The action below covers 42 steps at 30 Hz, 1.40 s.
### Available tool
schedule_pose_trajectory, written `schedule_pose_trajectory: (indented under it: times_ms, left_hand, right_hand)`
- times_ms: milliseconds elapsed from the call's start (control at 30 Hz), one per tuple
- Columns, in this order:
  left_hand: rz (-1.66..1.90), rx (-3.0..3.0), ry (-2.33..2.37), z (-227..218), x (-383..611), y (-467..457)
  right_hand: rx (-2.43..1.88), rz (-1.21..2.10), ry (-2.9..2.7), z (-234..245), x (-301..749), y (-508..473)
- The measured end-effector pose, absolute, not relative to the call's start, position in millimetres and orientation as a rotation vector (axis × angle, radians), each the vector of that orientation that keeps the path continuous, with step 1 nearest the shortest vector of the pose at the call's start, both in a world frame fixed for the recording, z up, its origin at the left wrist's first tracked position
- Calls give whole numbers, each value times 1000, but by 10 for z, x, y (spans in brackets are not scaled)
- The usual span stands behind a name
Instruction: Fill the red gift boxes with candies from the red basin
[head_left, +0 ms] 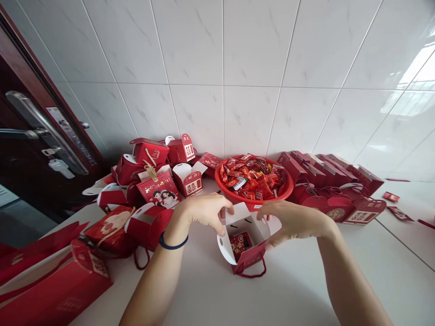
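A small red gift box [249, 259] with a white inside stands open on the white table in front of me. Inside it lies a red packet [240, 243] with a printed pattern, and a dark red cord handle [255, 274] hangs over the near side. My left hand [208, 212] curls its thumb and fingers at the left flap. On the opposite side, my right hand [292, 222] grips around the right flap, thumb at the near edge. Some fingertips of both hands are hidden behind the flaps.
Behind the box sits a red basin [288, 186] heaped with wrapped sweets [249, 176]. Several red gift boxes [159, 190] crowd the left, with more boxes [326, 174] in rows at right. Loose packets [401, 213] lie far right. A tiled wall [251, 113] closes the back.
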<state>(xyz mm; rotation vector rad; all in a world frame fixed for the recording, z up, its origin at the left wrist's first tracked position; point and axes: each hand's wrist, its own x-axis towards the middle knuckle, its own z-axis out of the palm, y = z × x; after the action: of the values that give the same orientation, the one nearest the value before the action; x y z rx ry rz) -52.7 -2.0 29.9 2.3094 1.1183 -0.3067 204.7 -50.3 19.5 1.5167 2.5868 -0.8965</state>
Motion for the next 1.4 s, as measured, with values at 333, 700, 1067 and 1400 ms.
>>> schedule_pose_trajectory:
  times_ms: [333, 700, 1067, 1400]
  left_hand:
    - [-215, 2468, 888, 327, -433, -148]
    - [-315, 2396, 938, 223, -297, -92]
    - [-229, 2400, 769, 44, -155, 6]
    - [-285, 2369, 827, 4, -204, 55]
  right_hand:
    - [1744, -565, 2425, 91, 1827, -421]
    - [1635, -533, 2531, 69, 1778, -442]
    - [1283, -891, 2644, 33, 1827, -437]
    - [1420, -989, 2573, 115, 1901, -468]
